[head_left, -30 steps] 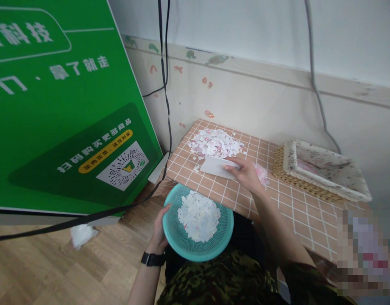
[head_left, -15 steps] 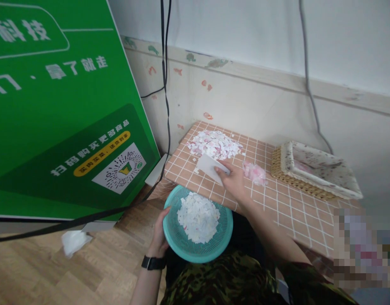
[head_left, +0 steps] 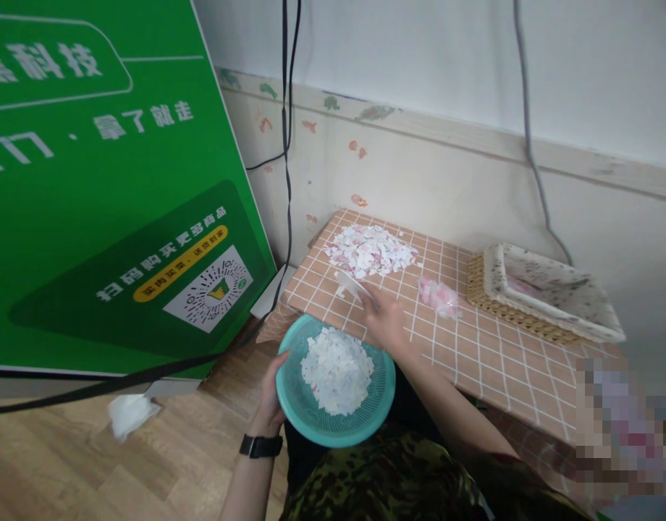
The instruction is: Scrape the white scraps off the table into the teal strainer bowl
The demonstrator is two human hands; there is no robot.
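Note:
My left hand (head_left: 270,394) grips the left rim of a teal plastic colander (head_left: 381,407), held just below the table's front edge. Small white paper scraps (head_left: 338,373) are heaped inside it. Over the table, my right hand (head_left: 386,320) is closed on a white card (head_left: 352,285), which is tilted nearly edge-on to me. A few loose scraps lie by the card's far end. Just beyond it spreads a pile of white and pink paper pieces (head_left: 368,250) on the checked tablecloth (head_left: 507,362).
A crumpled clear and pink plastic bag (head_left: 439,298) lies right of my right hand. Farther right stands a cloth-lined wicker basket (head_left: 539,318). A large green panel (head_left: 121,181) fills the left, with black cables (head_left: 287,181) hanging beside it. A white plastic bag (head_left: 131,416) is on the floor.
The card has turned from showing its flat face to nearly edge-on, and my right hand has come slightly nearer and left. My left hand keeps its hold on the colander.

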